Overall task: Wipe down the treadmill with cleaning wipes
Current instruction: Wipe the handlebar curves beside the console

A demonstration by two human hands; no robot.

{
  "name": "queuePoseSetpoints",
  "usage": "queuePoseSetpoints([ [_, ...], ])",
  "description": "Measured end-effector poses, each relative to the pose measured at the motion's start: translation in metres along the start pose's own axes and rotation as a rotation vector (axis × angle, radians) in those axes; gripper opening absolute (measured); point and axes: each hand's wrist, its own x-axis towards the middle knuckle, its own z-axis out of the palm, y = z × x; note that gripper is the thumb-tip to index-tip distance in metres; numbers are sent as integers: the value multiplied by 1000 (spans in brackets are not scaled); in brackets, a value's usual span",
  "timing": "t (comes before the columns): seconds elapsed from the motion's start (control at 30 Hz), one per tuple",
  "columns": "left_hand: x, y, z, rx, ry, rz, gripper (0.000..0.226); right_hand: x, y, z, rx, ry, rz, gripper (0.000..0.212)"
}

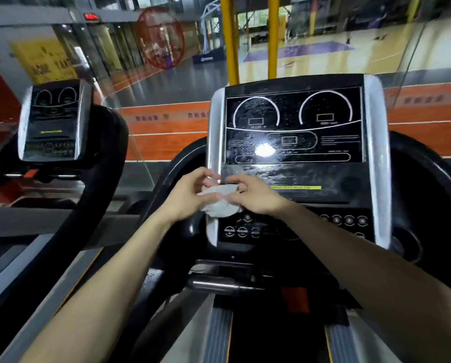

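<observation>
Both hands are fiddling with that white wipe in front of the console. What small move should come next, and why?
Probably spread the wipe flat under one hand and press it to the console. Right now it sits bunched between the left hand and right hand, whose fingers pinch it, and the dark screen shows specks and smears.

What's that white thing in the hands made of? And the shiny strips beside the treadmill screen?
The wipe looks like soft, thin cloth or paper: it crumples and droops. The side strips look like silver plastic or brushed metal, smooth with a pale sheen; the look leaves that open.
</observation>
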Motion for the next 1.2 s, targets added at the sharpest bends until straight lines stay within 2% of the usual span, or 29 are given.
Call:
queuePoseSetpoints([
  [0.07,16,16,17,27,-47,-4,52,-12,12,-23,-15,83,24,19],
  [0.1,26,23,27,43,-70,-10,52,-20,21,-37,-4,115,36,12],
  [0.17,42,39,53,72,-104,-16,45,-41,36,-67,21,173,36,13],
  [0.3,71,64,116,288,-88,21,33,-90,61,-118,63,309,13,32],
  [0.37,82,80,148,333,-92,79,30,-113,73,-138,-4,324,45,31],
  [0.43,92,97,182,364,-93,158,32,-131,92,-157,-57,388,105,30],
  [0.53,103,115,223,348,-95,245,40,-153,120,-180,-46,572,139,30],
  [0.67,114,126,273,410,-115,356,47,-191,160,-212,11,783,80,22],
  [0.8,125,127,302,717,62,562,47,-206,197,-239,-178,923,174,23],
  [0.87,137,132,310,784,155,609,52,-202,215,-244,-389,911,117,14],
  [0.93,156,140,315,839,193,623,60,-190,236,-250,-675,808,58,13],
  [1.1,182,135,341,911,69,513,74,-147,264,-267,-1232,543,-57,16],
  [1.2,181,123,352,910,96,464,73,-133,275,-278,-1502,458,-162,16],
])
